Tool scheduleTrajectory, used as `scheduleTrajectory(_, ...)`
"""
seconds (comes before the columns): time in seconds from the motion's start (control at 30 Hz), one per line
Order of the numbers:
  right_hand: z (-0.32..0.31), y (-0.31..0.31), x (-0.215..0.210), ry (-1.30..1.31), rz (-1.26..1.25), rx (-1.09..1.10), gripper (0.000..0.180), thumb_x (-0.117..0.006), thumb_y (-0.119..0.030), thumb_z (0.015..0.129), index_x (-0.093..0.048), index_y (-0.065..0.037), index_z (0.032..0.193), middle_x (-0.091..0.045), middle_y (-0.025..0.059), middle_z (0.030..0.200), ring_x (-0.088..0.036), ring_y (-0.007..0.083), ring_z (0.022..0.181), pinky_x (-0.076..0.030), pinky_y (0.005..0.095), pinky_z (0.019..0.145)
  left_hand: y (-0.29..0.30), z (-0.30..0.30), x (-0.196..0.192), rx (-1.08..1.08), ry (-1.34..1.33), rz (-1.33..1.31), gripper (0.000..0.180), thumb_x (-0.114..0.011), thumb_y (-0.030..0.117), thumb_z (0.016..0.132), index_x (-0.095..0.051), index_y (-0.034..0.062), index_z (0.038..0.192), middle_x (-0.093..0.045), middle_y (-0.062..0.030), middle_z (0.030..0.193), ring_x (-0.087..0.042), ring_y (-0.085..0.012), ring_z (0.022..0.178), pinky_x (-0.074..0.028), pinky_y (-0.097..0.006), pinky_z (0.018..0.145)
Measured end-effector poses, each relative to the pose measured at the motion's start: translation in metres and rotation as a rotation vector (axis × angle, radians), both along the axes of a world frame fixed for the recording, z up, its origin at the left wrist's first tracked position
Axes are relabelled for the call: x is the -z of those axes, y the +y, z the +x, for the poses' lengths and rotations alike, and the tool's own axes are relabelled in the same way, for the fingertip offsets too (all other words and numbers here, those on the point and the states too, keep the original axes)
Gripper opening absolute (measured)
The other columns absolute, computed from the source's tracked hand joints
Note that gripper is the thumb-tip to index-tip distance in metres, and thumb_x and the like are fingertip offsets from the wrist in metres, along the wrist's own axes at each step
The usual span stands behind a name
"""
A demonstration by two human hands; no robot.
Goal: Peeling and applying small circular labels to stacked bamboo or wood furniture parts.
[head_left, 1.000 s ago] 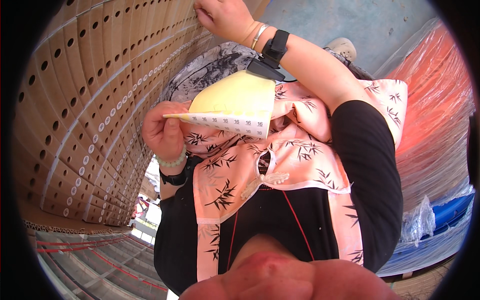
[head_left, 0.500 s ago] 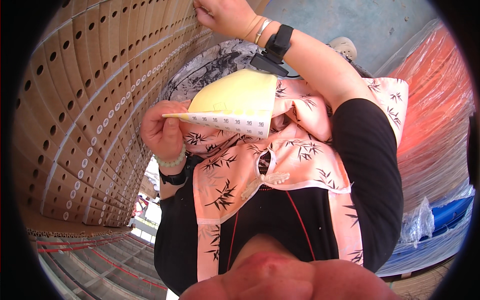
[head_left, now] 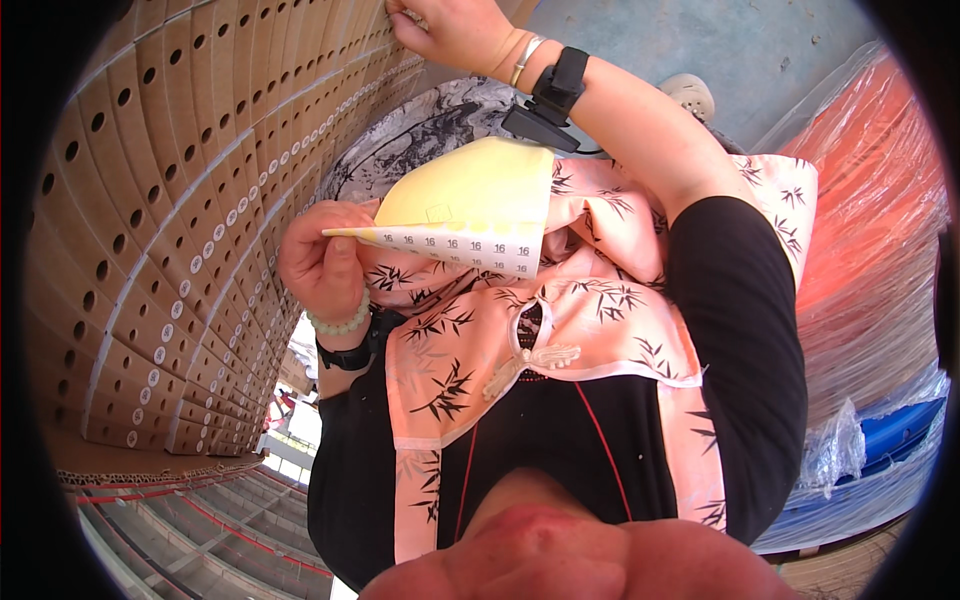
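Observation:
My left hand (head_left: 322, 262) pinches the corner of a curled yellow sheet (head_left: 470, 195) whose lower strip carries rows of small round white stickers. It holds the sheet against my chest, in front of a pink patterned top. My right hand (head_left: 452, 30) reaches up to the top of the view, fingers bunched, with the fingertips pressed on the wall of stacked brown cardboard boxes (head_left: 170, 200). A black watch (head_left: 560, 80) and a thin bracelet sit on that wrist. A bead bracelet and a black band are on the left wrist.
The perforated boxes fill the left side, and many bear small round white stickers. Orange goods under clear plastic wrap (head_left: 870, 230) stand at the right, with blue wrapped material (head_left: 880, 450) below. Grey floor (head_left: 700, 40) shows at the top.
Almost nothing has moved. My right wrist shifted very slightly while the fingertips stayed on the box wall, and my left hand keeps the sheet in the same place.

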State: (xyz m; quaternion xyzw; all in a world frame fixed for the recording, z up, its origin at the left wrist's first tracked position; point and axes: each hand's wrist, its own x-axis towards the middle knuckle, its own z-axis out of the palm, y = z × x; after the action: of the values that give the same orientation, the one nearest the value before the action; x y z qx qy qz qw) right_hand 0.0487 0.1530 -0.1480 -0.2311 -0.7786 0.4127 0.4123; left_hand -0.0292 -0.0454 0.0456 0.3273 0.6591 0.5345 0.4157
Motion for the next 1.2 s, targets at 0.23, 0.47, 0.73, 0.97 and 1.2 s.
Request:
scheduleTrajectory(0.23, -0.003, 0.0, 0.0, 0.01, -0.018, -0.008, 0.013, -0.061, -0.008, 0.077, -0.055, -0.003, 0.087, -0.053, 0.0159, 0.081, -0.055, 0.034, 0.078, -0.048, 0.041, 0.071, 0.002, -0.002, -0.001, 0.004, 0.01, -0.005, 0.017, -0.063, 0.015, 0.094, -0.057, -0.0009, 0.096, -0.066, -0.0133, 0.089, -0.065, -0.023, 0.083, -0.054, -0.044, 0.083)
scheduleTrajectory(0.47, 0.0, 0.002, -0.002, 0.009, -0.059, -0.031, 0.014, -0.062, -0.011, 0.081, -0.054, -0.002, 0.089, -0.053, 0.0168, 0.084, -0.056, 0.0351, 0.082, -0.047, 0.0408, 0.073, 0.002, -0.002, 0.001, -0.003, 0.006, 0.001, 0.017, -0.063, 0.015, 0.094, -0.057, -0.001, 0.097, -0.066, -0.0135, 0.089, -0.065, -0.023, 0.084, -0.054, -0.044, 0.083)
scheduleTrajectory(0.73, 0.011, 0.035, 0.002, -0.234, -0.17, -0.105, 0.04, -0.076, -0.042, 0.074, -0.058, -0.007, 0.074, -0.061, 0.0135, 0.068, -0.062, 0.0337, 0.066, -0.049, 0.0414, 0.059, 0.004, -0.002, 0.0, 0.032, 0.029, -0.027, 0.018, -0.06, 0.015, 0.095, -0.056, -0.0017, 0.102, -0.062, -0.0131, 0.087, -0.061, -0.023, 0.083, -0.053, -0.046, 0.083)
scheduleTrajectory(0.97, 0.008, 0.052, -0.007, -0.437, -0.193, -0.146, 0.055, -0.074, -0.058, 0.071, -0.061, -0.005, 0.066, -0.061, 0.0172, 0.063, -0.063, 0.0355, 0.063, -0.05, 0.0416, 0.057, 0.0, -0.002, 0.0, -0.038, -0.055, -0.021, 0.014, -0.06, 0.01, 0.095, -0.057, -0.0031, 0.098, -0.064, -0.0136, 0.089, -0.064, -0.0222, 0.086, -0.053, -0.043, 0.088)
scheduleTrajectory(1.2, 0.024, 0.088, -0.012, -0.546, -0.231, -0.261, 0.057, -0.069, -0.058, 0.077, -0.067, -0.001, 0.075, -0.062, 0.0202, 0.065, -0.063, 0.0371, 0.065, -0.05, 0.042, 0.06, 0.008, 0.002, -0.003, -0.048, -0.027, -0.059, 0.014, -0.061, 0.006, 0.094, -0.058, -0.0042, 0.102, -0.066, -0.0135, 0.095, -0.065, -0.02, 0.089, -0.052, -0.034, 0.086)
